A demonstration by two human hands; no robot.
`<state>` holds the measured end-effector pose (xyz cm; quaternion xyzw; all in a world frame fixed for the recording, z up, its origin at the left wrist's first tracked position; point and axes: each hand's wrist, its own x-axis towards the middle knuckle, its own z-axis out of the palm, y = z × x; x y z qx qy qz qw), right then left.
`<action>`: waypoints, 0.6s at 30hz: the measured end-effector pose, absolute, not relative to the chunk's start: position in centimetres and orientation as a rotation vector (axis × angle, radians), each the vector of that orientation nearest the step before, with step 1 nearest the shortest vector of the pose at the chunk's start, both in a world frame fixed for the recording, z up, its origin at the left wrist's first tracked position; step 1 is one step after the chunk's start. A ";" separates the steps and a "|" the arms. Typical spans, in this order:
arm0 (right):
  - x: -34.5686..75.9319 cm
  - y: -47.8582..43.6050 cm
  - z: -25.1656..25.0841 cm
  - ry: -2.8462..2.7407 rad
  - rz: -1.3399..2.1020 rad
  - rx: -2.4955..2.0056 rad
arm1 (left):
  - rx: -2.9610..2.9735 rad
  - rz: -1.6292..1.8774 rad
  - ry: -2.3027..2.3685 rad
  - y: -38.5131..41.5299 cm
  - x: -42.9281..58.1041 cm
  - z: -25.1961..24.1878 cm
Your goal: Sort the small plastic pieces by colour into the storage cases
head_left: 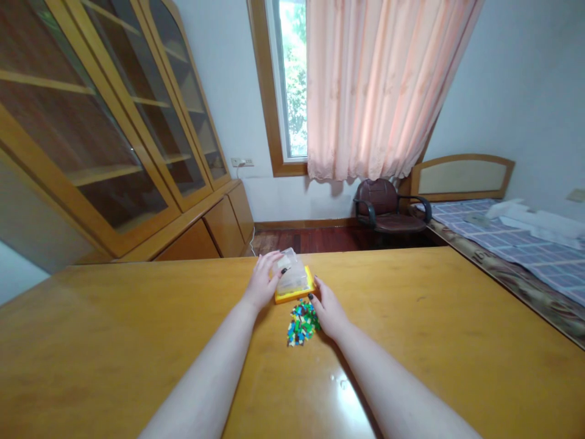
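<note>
My left hand [265, 281] is closed on a clear plastic container [292, 271], its thumb over the near face and its fingers at the far left side. The container is tilted and overlaps a shallow yellow box [284, 297] on the table. At the box's right front corner, my right hand [329, 310] grips the edge between thumb and fingers. Just in front of the box lies a loose pile of small blue, green, yellow, white and brown building bricks [302, 323], close to my right thumb. What is inside the box is mostly hidden by the clear container.
Everything rests on a wide wooden table [137, 341] with a glossy top. Beyond its far edge stand a brown office chair [388, 207] and a window with a pink curtain [375, 85]. A glass-door cabinet [150, 122] is on the left, a bed [521, 238] on the right.
</note>
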<state>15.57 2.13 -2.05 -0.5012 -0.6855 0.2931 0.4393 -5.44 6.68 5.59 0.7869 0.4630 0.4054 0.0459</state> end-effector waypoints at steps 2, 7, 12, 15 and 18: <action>15.6 2.1 -1.9 -1.708 0.722 -1.253 | 2.418 1.135 1.459 6.9 -5.4 5.8; 15.4 2.2 -2.0 -1.688 0.705 -1.264 | 2.308 1.166 1.503 6.2 -5.2 5.2; 15.5 2.1 -2.0 -1.726 0.718 -1.223 | 1.440 1.617 1.671 4.4 -3.5 1.4; 15.5 2.2 -1.9 -1.785 0.742 -1.183 | 1.389 1.554 1.570 3.4 -2.7 -0.2; 15.6 2.2 -1.8 -1.821 0.781 -1.129 | 1.525 1.461 1.527 3.2 -2.8 -0.5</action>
